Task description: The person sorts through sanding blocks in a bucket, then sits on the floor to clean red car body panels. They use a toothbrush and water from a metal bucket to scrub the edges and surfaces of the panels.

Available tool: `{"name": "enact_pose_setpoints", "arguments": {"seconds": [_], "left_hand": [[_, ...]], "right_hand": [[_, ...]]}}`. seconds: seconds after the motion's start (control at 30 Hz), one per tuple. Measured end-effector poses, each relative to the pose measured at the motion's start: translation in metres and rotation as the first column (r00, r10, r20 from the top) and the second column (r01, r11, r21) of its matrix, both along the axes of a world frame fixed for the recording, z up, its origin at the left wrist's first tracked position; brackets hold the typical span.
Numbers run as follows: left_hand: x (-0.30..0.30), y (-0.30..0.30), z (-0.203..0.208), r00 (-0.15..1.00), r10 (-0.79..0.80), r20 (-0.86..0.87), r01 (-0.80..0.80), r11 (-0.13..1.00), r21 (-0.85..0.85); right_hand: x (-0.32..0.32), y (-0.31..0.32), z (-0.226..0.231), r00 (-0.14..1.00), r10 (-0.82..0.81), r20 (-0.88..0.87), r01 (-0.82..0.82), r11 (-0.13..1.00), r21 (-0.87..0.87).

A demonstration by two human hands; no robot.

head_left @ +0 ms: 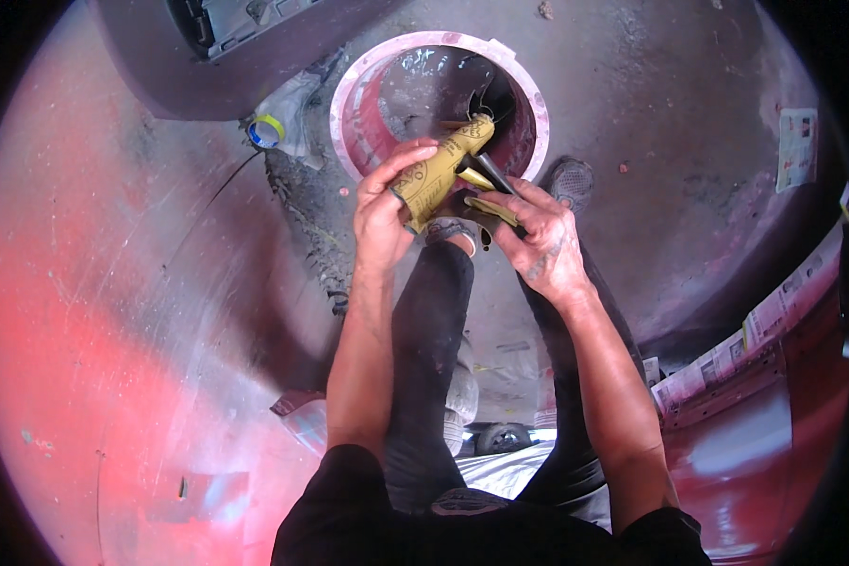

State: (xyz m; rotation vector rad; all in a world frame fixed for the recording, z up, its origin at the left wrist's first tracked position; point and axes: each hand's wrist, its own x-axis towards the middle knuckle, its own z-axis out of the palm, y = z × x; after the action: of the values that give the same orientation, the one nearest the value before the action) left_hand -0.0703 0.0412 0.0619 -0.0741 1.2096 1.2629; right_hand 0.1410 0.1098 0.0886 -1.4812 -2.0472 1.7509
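My left hand [379,212] is closed round a curled sheet of tan sandpaper [436,173] with dark print on its back. It is held above the near rim of a round pink bucket [344,85]. Beside it, my right hand [545,241] grips a narrow black piece [496,174] between thumb and fingers, with a folded yellowish piece of sandpaper [492,208] against it. The full shape of the black piece is hidden by my fingers. Inside the bucket are a wet-looking dark bottom and a dark object [500,102], partly covered by the sandpaper.
A roll of tape [266,131] lies on the floor left of the bucket, near crumpled clear plastic [297,113]. A grey car part [170,57] stands at the upper left. Large red-and-grey panels [85,311] curve along the left; a newspaper-masked red panel [726,424] stands at the right.
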Motion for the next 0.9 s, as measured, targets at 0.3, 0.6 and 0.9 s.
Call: {"name": "enact_pose_setpoints", "arguments": {"seconds": [0.3, 0.6, 0.9], "left_hand": [[0.005, 0.004, 0.001, 0.964, -0.19, -0.186, 0.176, 0.98, -0.089], [0.007, 0.006, -0.003, 0.912, -0.339, -0.23, 0.277, 0.924, -0.262], [0.004, -0.003, -0.008, 0.998, -0.046, 0.031, 0.052, 0.979, -0.198]], "right_hand": [[-0.002, -0.003, -0.001, 0.993, 0.088, 0.078, -0.097, 0.989, 0.113], [-0.006, 0.004, 0.0, 0.995, -0.099, 0.028, 0.102, 0.989, -0.106], [-0.005, 0.008, -0.001, 0.911, -0.354, 0.213, 0.412, 0.825, -0.386]]}}
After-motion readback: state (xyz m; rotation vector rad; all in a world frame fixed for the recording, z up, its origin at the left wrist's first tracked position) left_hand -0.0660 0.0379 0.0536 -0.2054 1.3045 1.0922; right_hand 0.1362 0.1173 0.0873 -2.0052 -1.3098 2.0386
